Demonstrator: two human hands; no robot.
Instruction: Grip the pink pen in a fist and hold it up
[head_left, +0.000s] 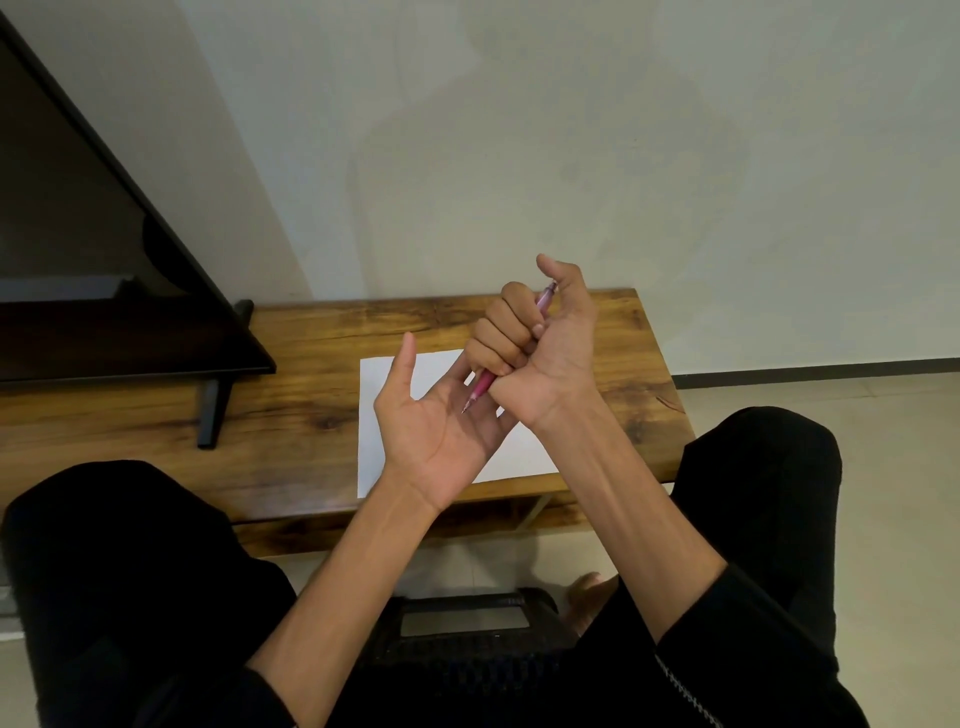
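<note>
Right hand (535, 353) raised above the worktop (291, 415), palm toward the camera, fingers curled into a fist round a pink pen (506, 351); grip clamped on the pen's middle, thumb sticking up free. Pen runs diagonally through the fist: clicker end pokes out by the thumb base, tip points down-left. Left hand (441, 431) held palm-up just below, fingers straight and spread, grip apart, holding nothing. Pen tip sits right at the left palm near the finger bases; touching or just short of it, cannot tell. Both hands hover over a white sheet of paper (382, 405) lying flat near the worktop's front edge, toward its right end. Sheet partly hidden by the hands.

Worktop is brown wood grain, set against a pale wall. Dark TV screen (104, 270) stands on the worktop's left part, one black foot (213, 415) angled toward the front edge. Person's knees in black trousers flank the view, tiled floor to the right.
</note>
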